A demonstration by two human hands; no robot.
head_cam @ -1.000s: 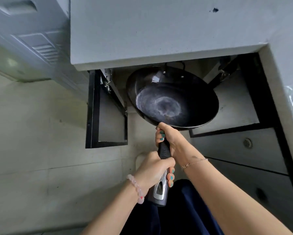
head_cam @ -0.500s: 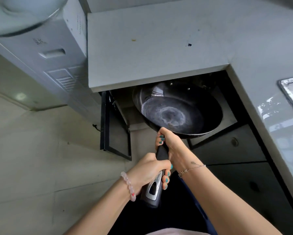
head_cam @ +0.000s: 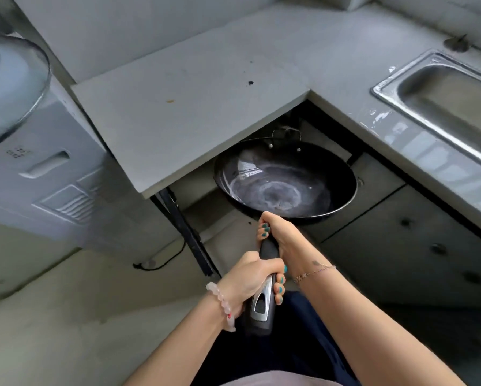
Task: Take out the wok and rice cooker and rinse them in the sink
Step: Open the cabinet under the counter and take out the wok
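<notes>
Both hands are clamped on the long black handle of the dark wok, the right hand nearer the bowl and the left hand behind it, holding the wok level just below the grey desk edge, well left of the steel sink.

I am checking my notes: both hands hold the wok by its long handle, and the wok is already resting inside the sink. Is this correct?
Not quite. Both the left hand and right hand grip the handle, but the wok is at the open cabinet under the counter, not in the sink, as the head view shows.
</notes>
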